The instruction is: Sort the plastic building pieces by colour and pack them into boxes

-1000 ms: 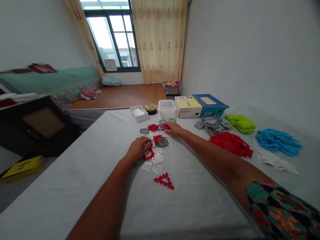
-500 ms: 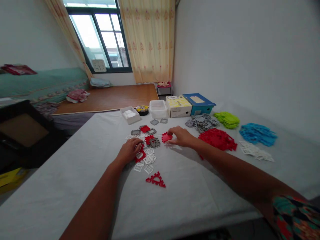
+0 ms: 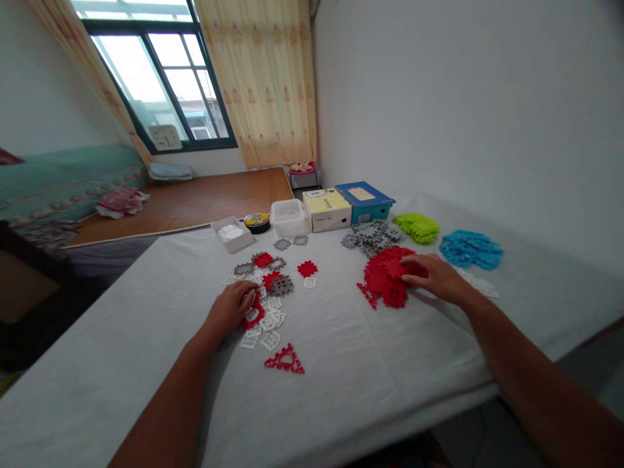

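My right hand point(image 3: 429, 276) is over the pile of red interlocking plastic pieces point(image 3: 387, 289) on the right of the table. Its thumb and fingers pinch a flat red piece point(image 3: 396, 266) at the top of that pile. My left hand point(image 3: 231, 302) rests with curled fingers at a loose group of pieces; whatever its fingertips hold is hidden. Beside those fingertips lie a red piece with a hole point(image 3: 253, 315), several white lattice pieces point(image 3: 271, 321) and a grey toothed piece point(image 3: 281, 285). A red toothed square point(image 3: 307, 268) lies alone between my hands, with one white lattice piece point(image 3: 310, 283) just below.
Grey point(image 3: 375, 237), lime green point(image 3: 416, 227) and blue point(image 3: 470, 248) piles lie on the right. Behind stand a yellow-white box point(image 3: 326, 211), a blue box point(image 3: 365, 203), a clear tub point(image 3: 288, 218), a round tin point(image 3: 257, 223) and a white tray point(image 3: 233, 235). A red triangle point(image 3: 285, 361) lies in front.
My right hand has let go of the red toothed square and moved right to the red pile. My left hand stays by the loose pieces. The view has turned slightly right.
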### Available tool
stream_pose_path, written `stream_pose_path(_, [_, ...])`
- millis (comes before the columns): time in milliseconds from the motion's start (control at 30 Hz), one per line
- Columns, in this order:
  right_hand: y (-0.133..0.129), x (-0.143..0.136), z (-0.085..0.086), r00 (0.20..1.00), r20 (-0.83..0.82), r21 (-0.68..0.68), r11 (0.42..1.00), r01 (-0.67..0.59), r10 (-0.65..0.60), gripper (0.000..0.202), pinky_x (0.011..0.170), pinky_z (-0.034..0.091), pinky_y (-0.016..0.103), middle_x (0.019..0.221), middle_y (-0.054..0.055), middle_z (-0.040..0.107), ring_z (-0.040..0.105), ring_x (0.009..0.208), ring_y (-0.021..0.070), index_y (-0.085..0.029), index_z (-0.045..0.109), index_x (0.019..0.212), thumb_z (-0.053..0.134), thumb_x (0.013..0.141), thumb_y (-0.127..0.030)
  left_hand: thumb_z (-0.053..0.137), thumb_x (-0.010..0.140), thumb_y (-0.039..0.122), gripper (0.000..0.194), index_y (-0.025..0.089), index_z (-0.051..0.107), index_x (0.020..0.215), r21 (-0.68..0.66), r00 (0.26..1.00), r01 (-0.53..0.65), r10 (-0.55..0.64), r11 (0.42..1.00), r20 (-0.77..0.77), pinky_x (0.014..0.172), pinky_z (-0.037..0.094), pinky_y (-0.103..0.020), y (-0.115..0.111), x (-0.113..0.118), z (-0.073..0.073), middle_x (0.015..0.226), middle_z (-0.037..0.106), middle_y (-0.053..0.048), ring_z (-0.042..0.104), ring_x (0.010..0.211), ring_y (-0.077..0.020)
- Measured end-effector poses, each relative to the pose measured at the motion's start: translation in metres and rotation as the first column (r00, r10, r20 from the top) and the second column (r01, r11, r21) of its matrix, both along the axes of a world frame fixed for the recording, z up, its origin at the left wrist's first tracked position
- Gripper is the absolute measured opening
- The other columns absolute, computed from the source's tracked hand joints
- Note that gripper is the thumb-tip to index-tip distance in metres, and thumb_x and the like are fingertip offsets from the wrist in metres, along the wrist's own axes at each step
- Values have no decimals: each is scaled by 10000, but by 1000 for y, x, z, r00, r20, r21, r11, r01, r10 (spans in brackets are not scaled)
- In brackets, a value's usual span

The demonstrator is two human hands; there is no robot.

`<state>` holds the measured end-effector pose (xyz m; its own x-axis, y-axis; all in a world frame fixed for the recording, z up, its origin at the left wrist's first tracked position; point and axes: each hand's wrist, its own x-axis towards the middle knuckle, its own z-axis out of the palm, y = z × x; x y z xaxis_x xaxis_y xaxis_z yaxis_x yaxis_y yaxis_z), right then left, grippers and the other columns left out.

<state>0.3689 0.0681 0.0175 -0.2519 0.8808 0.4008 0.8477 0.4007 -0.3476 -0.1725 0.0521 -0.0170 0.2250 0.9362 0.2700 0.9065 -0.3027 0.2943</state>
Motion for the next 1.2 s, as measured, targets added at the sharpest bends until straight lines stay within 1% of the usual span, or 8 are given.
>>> stream_pose_path(133, [-5,-15,15,999,0,169,985,-36,37,360,1006,414,512,1225,117,654,572,1159,296,-207,668,1115,572,862,-443,365,947,403,385,200,651,1105,3,1000,6,-6,1000,-3,981,454,-393,1,-1,-1,1154,658,-79,589,1079,-237])
stream_pose_path(267, [-10,-67,37,979,31,206,957,-204,202,286,1031,404,483,1242,107,644,556,1178,261,-208,650,1136,543,903,-334,366,947,407,392,194,653,1108,-7,1000,4,-4,1000,-6,973,457,-400,1,-1,-1,1155,658,-85,588,1074,-243])
stream_pose_path(467, [1,-170,16,856,159,-6,867,-497,492,361,1024,420,455,1336,145,578,487,1248,259,-169,599,1244,562,896,-255,361,945,388,395,187,654,1116,-17,1000,2,-2,1000,-5,992,445,-414,-3,4,4,1175,661,-95,583,1104,-253])
stream_pose_path(567, [18,-210,2,846,231,-119,877,-466,481,413,1013,420,441,1422,160,494,446,1289,267,-163,547,1313,538,906,-230,370,937,379,386,193,665,1102,-18,1000,-11,11,1000,4,984,453,-405,-5,7,6,1166,666,-93,589,1094,-251])
stream_pose_path(700, [43,-243,-4,910,286,-177,950,-257,299,395,957,437,478,1406,177,494,473,1234,313,-177,551,1282,525,933,-360,394,926,367,368,201,671,1103,-9,1000,-11,11,1000,13,979,458,-403,-7,9,8,1159,666,-92,593,1089,-254])
stream_pose_path(800, [52,-253,-8,933,268,-193,962,-191,239,363,916,449,477,1243,180,598,504,1156,327,-172,589,1201,554,917,-396,397,925,357,353,217,672,1097,-10,1000,-8,8,1000,5,974,461,-401,-8,9,10,1157,668,-84,594,1086,-251])
stream_pose_path(1000, [44,-253,-12,942,-6,-114,936,-333,335,528,948,441,347,1278,118,538,535,1133,218,-200,488,1344,629,836,-193,422,913,350,331,232,674,1091,-7,1000,-2,2,1000,18,981,456,-405,-7,8,8,1158,669,-75,590,1087,-248])
stream_pose_path(1200, [12,-207,14,878,-36,-67,875,-479,477,619,958,463,349,1307,69,593,583,1134,215,-275,399,1450,550,862,-156,385,932,379,379,194,670,1100,-10,1000,12,-12,1000,24,973,459,-414,-4,6,6,1153,665,-94,593,1077,-258])
